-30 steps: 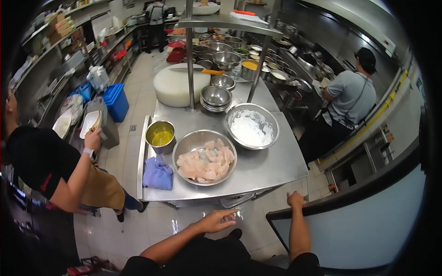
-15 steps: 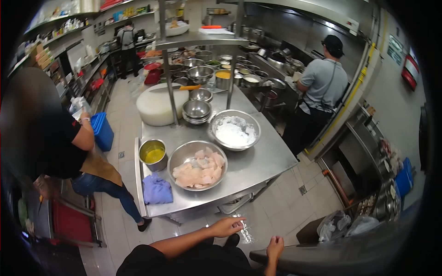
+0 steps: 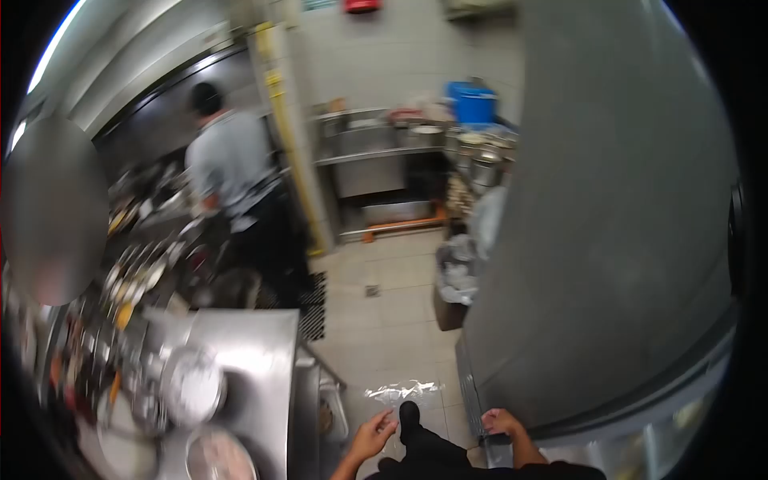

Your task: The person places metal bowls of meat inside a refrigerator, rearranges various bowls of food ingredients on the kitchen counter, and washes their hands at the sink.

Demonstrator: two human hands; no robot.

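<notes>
My left hand (image 3: pixel 374 434) hangs in the air above the tiled floor, right of the steel table (image 3: pixel 268 360), its fingers apart and nothing in it. Beside the tall grey steel cabinet, my right hand (image 3: pixel 499 422) is raised with curled fingers; whether it holds anything is too blurred to tell. A bowl of pale raw meat pieces (image 3: pixel 218 458) rests at the table's near end. Behind it stands a bowl of white powder (image 3: pixel 194 386). Both bowls are smeared by motion.
The grey cabinet (image 3: pixel 616 240) fills the right side. A bin with a plastic bag (image 3: pixel 456 280) stands beside it. Farther back are a steel sink unit (image 3: pixel 368 148) and a blue container (image 3: pixel 472 104). A co-worker (image 3: pixel 236 168) stands at the stove, left. Wet-looking floor (image 3: pixel 404 390) shines ahead.
The view has swung to the right. The table and bowls now lie at the lower left, and the grey cabinet fills the right. My left hand is now lower, with its fingers spread.
</notes>
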